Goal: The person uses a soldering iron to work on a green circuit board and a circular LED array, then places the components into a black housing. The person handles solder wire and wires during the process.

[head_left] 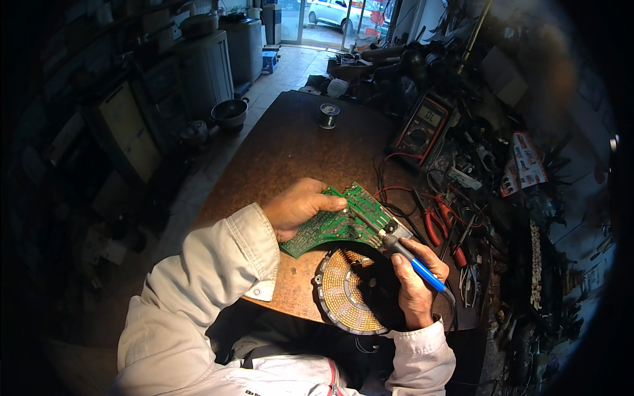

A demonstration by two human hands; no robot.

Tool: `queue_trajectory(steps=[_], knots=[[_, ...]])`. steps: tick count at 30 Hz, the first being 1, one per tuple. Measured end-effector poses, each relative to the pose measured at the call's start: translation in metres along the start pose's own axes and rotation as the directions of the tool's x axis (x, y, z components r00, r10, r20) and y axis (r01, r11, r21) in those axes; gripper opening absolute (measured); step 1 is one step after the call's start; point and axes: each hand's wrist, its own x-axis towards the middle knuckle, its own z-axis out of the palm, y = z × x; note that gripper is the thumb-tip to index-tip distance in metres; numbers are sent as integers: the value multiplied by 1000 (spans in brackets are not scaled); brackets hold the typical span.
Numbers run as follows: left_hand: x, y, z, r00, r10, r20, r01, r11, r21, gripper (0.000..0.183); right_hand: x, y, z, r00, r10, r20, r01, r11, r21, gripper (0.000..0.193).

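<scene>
My left hand (302, 206) grips a green circuit board (316, 234) by its left part, thumb on the upper face and the other fingers hidden beneath. The board is held tilted above the brown table. In my right hand (417, 284) is a soldering iron (422, 269) with a blue handle, its metal shaft pointing up and left over the board. Its tip is close to my left thumb; whether it touches the board I cannot tell. Below the board, a round disc with rings of yellow LEDs (343, 294) lies at the table's near edge, its right half in dark shadow.
A solder spool (328, 117) stands far back on the wooden table (264, 158). On the right are a multimeter (422, 129) with its leads, red-handled pliers (436, 224) and heaped tools and parts. A metal pot (230, 114) sits left beyond the table, near cabinets.
</scene>
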Motion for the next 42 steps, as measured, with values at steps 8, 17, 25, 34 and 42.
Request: queue_trajectory(steps=[8,17,25,34,42], knots=[[-1,2,2,1000,1,-8,-1,1000,-19,25,0,0,0,999,27,18,-28,998,50,35],[0,1,-2,1000,-12,12,12,1000,-10,31,0,1,1,1000,-6,12,6,999,45,36],[0,2,-1,1000,-19,4,19,1000,-10,30,-1,2,-1,1000,8,14,-8,999,43,36],[0,2,-3,999,-9,50,11,999,-36,31,0,4,-2,1000,-7,5,7,999,51,35],[1,3,0,999,-42,23,43,998,-45,33,3,5,-3,1000,23,14,-24,997,79,36]])
